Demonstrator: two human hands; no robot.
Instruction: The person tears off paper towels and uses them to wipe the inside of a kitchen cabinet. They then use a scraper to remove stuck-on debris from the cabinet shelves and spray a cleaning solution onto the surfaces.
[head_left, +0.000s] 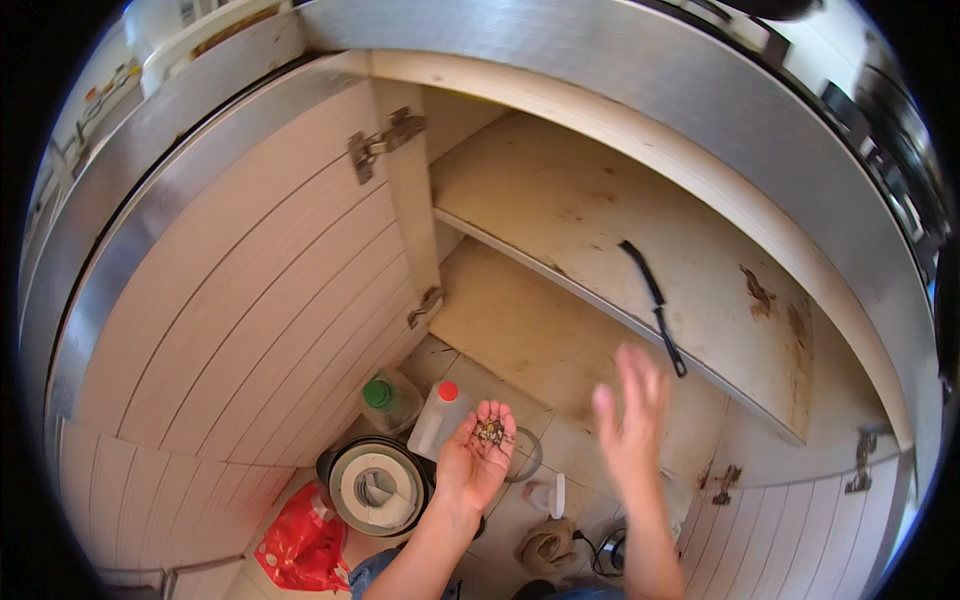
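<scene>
Palm up, my left hand (480, 457) is cupped around a small heap of mixed debris (491, 432). My right hand (634, 412) hovers in front of the cabinet, blurred by motion, its fingers apart and nothing in it. Just above it, a narrow black brush (660, 307) lies across the front edge of the upper cabinet shelf (540, 187), its handle overhanging. Brown stains and worn patches (757, 291) mark that shelf. The lower shelf (510, 322) shows beneath it.
The slatted cabinet door (262, 300) stands open at left, another door (795, 525) at lower right. On the tiled floor are a green-capped bottle (394, 401), a red-capped jug (435, 420), a pot with stacked dishes (375, 491), a red bag (304, 540) and a beige cloth (547, 547).
</scene>
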